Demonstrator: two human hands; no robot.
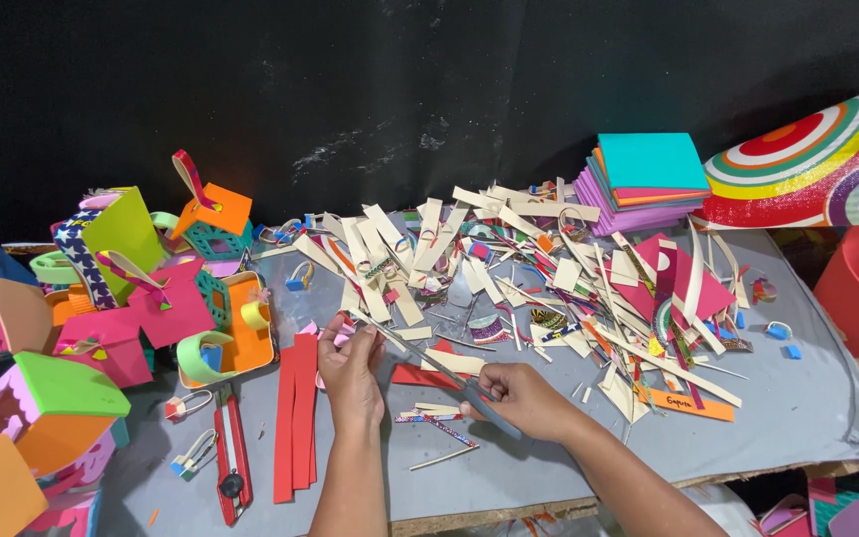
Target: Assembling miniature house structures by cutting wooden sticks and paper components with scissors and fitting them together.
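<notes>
Nearest the table's (pixel 797 418) front edge, the two forearms come up from below and meet over the grey sheet. The right hand (pixel 524 396) is closed around the handles of a pair of scissors (pixel 429 360), whose blades run up and left toward the other hand, a grip that keeps the blades level. The left hand (pixel 348 370) pinches a thin pale strip (pixel 342 320) between thumb and fingertips, holding it just at the scissor tips, so the strip sits above the fingers and touches the blades; whether the blades are parted I cannot tell. Just left of that hand lie red foam strips (pixel 295 413) side by side, and beyond them a red utility knife (pixel 232 459), both near enough to reach. Farther out, a heap of cream paper offcuts (pixel 509 268) spreads across the middle, seemingly left where it fell. Far left stand small foam houses (pixel 101 308) in bright colours, grouped together away from the scraps. Far right, a neat stack of coloured foam sheets (pixel 643 179) rests against the black wall.
</notes>
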